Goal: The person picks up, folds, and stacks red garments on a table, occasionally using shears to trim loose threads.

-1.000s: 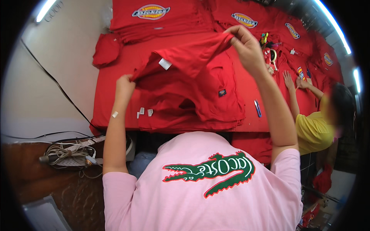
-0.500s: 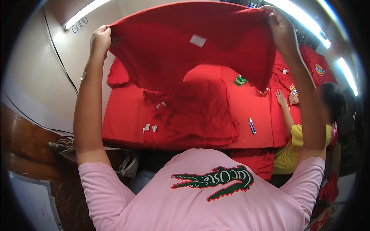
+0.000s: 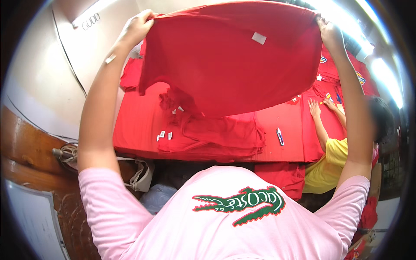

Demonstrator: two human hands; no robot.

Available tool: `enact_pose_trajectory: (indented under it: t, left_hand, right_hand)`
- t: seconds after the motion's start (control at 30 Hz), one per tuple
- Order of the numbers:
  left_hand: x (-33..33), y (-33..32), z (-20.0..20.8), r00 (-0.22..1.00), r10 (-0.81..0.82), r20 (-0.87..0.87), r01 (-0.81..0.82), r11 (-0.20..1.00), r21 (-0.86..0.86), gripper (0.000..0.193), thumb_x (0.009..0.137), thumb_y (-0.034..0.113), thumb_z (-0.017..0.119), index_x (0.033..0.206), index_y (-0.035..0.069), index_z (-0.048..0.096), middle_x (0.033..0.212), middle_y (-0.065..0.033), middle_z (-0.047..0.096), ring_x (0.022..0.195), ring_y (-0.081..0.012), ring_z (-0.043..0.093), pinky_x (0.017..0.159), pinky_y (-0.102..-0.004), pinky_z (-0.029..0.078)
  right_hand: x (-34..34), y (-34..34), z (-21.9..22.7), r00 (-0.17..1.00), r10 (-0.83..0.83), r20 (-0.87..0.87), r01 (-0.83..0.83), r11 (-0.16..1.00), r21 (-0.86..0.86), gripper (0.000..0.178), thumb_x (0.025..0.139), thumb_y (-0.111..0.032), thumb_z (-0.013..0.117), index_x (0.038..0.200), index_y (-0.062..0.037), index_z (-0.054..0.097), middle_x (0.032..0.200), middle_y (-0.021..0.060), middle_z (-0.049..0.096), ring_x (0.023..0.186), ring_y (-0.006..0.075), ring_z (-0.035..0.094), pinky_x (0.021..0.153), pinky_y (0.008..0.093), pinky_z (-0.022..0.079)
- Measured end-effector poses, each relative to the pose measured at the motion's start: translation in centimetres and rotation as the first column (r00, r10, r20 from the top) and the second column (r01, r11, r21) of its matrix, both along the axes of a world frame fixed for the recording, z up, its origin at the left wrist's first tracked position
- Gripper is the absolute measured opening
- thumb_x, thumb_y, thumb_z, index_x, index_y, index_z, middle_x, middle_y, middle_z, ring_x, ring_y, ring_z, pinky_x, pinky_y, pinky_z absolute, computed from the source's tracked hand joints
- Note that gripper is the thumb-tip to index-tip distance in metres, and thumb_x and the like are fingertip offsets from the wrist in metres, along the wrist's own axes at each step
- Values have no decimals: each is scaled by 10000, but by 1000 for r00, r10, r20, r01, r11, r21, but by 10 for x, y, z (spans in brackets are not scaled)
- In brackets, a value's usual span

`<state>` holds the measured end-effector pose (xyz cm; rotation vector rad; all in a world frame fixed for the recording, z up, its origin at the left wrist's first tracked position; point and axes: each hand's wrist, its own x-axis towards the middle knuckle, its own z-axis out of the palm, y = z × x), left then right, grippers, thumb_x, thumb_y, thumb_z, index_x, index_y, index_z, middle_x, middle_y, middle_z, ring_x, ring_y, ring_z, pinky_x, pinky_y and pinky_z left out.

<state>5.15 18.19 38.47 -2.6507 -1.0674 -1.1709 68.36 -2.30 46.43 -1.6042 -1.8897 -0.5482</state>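
Observation:
Stretched out in the air above the table is a red shirt (image 3: 234,60) with a small white label (image 3: 259,38) on it. My left hand (image 3: 141,24), closed, pinches its upper left corner. The upper right corner is gripped by my right hand (image 3: 330,34), its fingers closed too. The shirt hangs down between them, its lower edge over a pile of red shirts (image 3: 212,138) on the table. Several small white tags (image 3: 163,134) lie on and beside the pile's left side.
Red cloth covers the table (image 3: 284,154). A slim blue-and-silver hand tool (image 3: 280,136) lies right of the pile. On the right, a person in a yellow shirt (image 3: 325,169) has hands (image 3: 315,108) on red garments. A white bag (image 3: 143,175) is below the table's left front edge.
My left hand has moved right and slightly up, my right hand right and a little down. The held shirt has swung and spread, now covering the green item seen earlier.

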Motion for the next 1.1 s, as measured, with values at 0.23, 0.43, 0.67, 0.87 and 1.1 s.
enact_pose_trajectory:
  t: [0.23,0.43,0.67,0.87,1.1]
  left_hand:
    - [47,-28,0,774,-197,602,187,979,81,225,997,175,638,1142,8,676,1194,-109,724,1082,-177,667,985,-304,487]
    - [-10,-79,-106,458,-65,887,517,831,-206,248,1070,162,567,1257,0,569,1451,-146,586,1241,-183,601,1089,-338,477]
    - [-38,-138,-401,286,701,653,688,324,-649,461,1089,449,476,1250,28,574,1393,-124,601,1196,-247,629,1064,-432,502]
    - [-84,-213,-443,113,818,564,616,388,-686,456,1038,456,581,1252,54,578,1110,-121,671,1088,-268,637,994,-378,492]
    - [-71,-226,-420,272,777,568,590,332,-736,265,986,232,696,1182,66,628,1036,-38,673,929,-155,658,875,-297,520]
  right_hand:
    - [-123,-91,18,459,639,-617,-472,764,441,403,1052,-283,578,1363,-30,618,1243,137,690,1137,200,645,1013,358,488]
    - [-230,-167,-133,377,355,-856,-754,654,-61,329,960,-56,657,1278,26,643,1093,88,722,902,174,699,854,334,560]
    - [-290,-193,-393,573,-152,-806,-748,304,-589,394,999,-224,675,1352,-55,629,1067,88,717,882,139,684,671,290,552]
    - [-223,-152,-418,269,-399,-877,-517,708,-481,350,974,-200,717,1290,-62,656,1162,30,690,936,99,653,678,251,529]
    - [-177,-123,-505,679,-623,-388,187,658,-729,573,907,-311,763,1341,16,581,1068,251,717,1013,362,707,884,451,535]
